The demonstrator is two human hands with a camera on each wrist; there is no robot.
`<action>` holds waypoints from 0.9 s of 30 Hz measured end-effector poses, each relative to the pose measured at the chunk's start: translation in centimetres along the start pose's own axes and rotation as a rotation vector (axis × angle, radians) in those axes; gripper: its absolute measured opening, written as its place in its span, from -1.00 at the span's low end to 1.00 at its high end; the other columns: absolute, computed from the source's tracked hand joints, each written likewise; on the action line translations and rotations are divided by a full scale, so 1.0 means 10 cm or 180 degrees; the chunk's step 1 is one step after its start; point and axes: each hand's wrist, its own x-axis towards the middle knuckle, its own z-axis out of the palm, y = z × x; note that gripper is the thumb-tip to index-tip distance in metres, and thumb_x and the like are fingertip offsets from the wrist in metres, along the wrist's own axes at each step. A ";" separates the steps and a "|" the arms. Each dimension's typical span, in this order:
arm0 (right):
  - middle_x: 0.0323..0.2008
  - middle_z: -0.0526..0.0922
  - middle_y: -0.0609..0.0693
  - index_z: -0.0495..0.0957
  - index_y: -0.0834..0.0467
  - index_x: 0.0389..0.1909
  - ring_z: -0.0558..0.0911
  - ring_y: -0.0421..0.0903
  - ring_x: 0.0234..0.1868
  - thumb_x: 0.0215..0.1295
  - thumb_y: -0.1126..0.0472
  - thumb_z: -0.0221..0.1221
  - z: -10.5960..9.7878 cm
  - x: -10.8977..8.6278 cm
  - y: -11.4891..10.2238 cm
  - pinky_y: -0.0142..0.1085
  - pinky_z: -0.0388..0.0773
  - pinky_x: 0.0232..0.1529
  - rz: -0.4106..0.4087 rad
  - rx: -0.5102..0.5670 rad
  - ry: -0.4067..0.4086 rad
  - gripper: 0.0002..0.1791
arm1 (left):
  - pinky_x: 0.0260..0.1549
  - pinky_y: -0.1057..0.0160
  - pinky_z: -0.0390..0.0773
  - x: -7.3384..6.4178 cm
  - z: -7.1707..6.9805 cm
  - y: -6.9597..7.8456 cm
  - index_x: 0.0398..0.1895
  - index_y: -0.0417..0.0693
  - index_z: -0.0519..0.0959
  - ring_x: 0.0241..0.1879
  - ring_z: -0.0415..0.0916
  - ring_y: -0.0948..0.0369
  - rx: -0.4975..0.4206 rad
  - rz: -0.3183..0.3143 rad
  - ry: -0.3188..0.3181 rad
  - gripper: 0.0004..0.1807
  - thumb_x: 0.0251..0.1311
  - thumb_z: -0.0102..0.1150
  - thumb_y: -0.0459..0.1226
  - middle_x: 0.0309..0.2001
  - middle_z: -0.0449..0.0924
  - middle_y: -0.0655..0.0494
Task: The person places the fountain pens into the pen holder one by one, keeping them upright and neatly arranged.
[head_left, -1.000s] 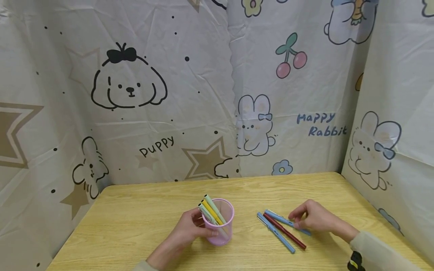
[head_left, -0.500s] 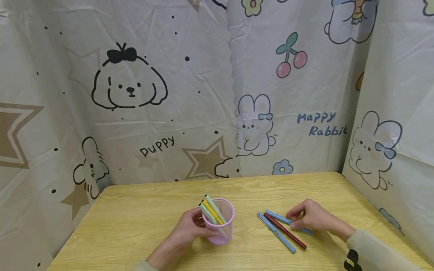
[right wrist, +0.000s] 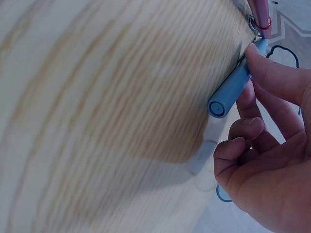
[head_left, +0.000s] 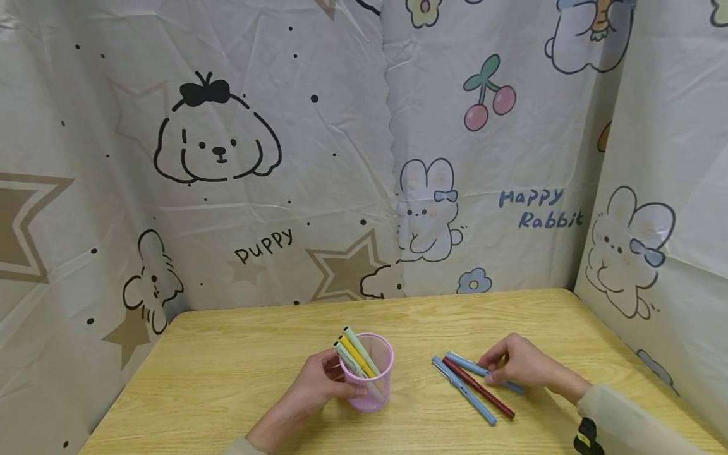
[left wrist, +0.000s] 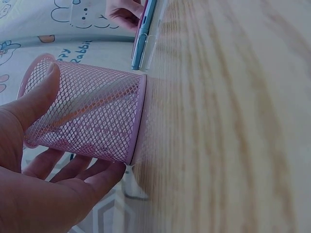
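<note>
My left hand grips a pink mesh pen cup, thumb on the near side and fingers behind, as the left wrist view also shows. Pale green pens and a yellow pen lean inside the cup. To the right, my right hand pinches a blue pen between thumb and fingers. In the right wrist view that blue pen lies low along the tabletop, its round end toward the camera. Left of it lie a dark red pen and another blue pen.
Everything stands on a light wood-grain table. A printed cloth with cartoon animals hangs behind the table and along both sides. A black and yellow object sits at the right sleeve.
My right hand has shifted slightly left along the blue pen, and the right sleeve has moved with it. The left hand and the pen cup look unchanged.
</note>
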 end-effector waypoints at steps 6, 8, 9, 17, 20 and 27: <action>-0.40 0.69 -0.06 0.80 0.29 -0.22 0.55 -0.19 -0.37 0.11 0.37 0.53 -0.02 -0.01 0.00 -0.38 0.52 -0.36 -0.0036 -0.0033 -0.0014 -0.79 | 0.16 0.13 0.63 0.01 0.00 -0.01 0.28 -0.32 0.56 0.15 0.59 0.02 -0.0001 -0.0008 -0.0006 -0.28 -0.04 0.61 -0.49 0.09 0.67 -0.03; -0.40 0.69 -0.06 0.80 0.29 -0.22 0.55 -0.19 -0.37 0.10 0.36 0.53 -0.02 -0.02 0.00 -0.38 0.52 -0.36 -0.0035 -0.0034 -0.0013 -0.79 | 0.16 0.13 0.63 0.01 0.00 -0.01 0.28 -0.32 0.56 0.15 0.59 0.03 0.0000 -0.0013 -0.0006 -0.28 -0.04 0.61 -0.49 0.09 0.67 -0.03; -0.40 0.69 -0.05 0.80 0.29 -0.22 0.55 -0.19 -0.37 0.10 0.36 0.53 -0.02 -0.02 0.00 -0.38 0.53 -0.36 -0.0035 -0.0030 -0.0012 -0.78 | 0.15 0.13 0.63 0.01 0.00 -0.01 0.28 -0.31 0.56 0.15 0.59 0.03 0.0000 -0.0017 -0.0007 -0.28 -0.04 0.61 -0.49 0.09 0.67 -0.03; -0.40 0.70 -0.06 0.80 0.27 -0.23 0.55 -0.18 -0.38 0.05 0.35 0.56 -0.01 -0.02 -0.01 -0.38 0.52 -0.39 0.0003 -0.0058 0.0028 -0.76 | 0.16 0.12 0.63 0.01 0.00 0.00 0.30 -0.31 0.55 0.15 0.59 0.03 0.0010 -0.0039 -0.0022 -0.26 -0.03 0.61 -0.48 0.10 0.66 -0.03; -0.40 0.70 -0.06 0.80 0.27 -0.23 0.55 -0.16 -0.38 0.05 0.35 0.56 -0.01 -0.02 -0.02 -0.38 0.51 -0.39 0.0023 -0.0064 0.0035 -0.76 | 0.17 0.11 0.63 0.01 0.00 0.00 0.30 -0.31 0.55 0.15 0.59 0.03 0.0016 -0.0038 -0.0018 -0.26 -0.03 0.61 -0.48 0.10 0.66 -0.03; -0.41 0.70 -0.05 0.80 0.27 -0.23 0.56 -0.13 -0.38 0.06 0.35 0.56 0.00 -0.02 -0.02 -0.36 0.52 -0.39 0.0076 -0.0048 0.0050 -0.76 | 0.22 0.06 0.60 0.01 0.00 -0.01 0.30 -0.32 0.55 0.19 0.58 -0.01 0.0030 -0.0022 -0.0008 -0.26 -0.04 0.61 -0.49 0.13 0.67 -0.04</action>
